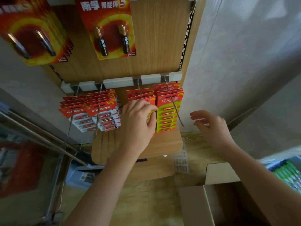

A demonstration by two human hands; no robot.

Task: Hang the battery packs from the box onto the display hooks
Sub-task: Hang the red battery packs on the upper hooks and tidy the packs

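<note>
Red and yellow battery packs [168,111] hang in rows on metal display hooks [176,110] under a white rail [120,83] on a wooden panel. My left hand [138,121] covers the second row from the right, its fingers pinching the front pack [140,97] there. My right hand [211,126] hovers to the right of the rightmost row, fingers apart and holding nothing. The open cardboard box [216,201] stands at the lower right; its contents are hidden.
Two more rows of red and white battery packs [104,115] hang at the left. Larger red packs [109,28] hang on the upper rail. A white wall panel [244,62] borders the right. A metal frame [53,144] runs at the left.
</note>
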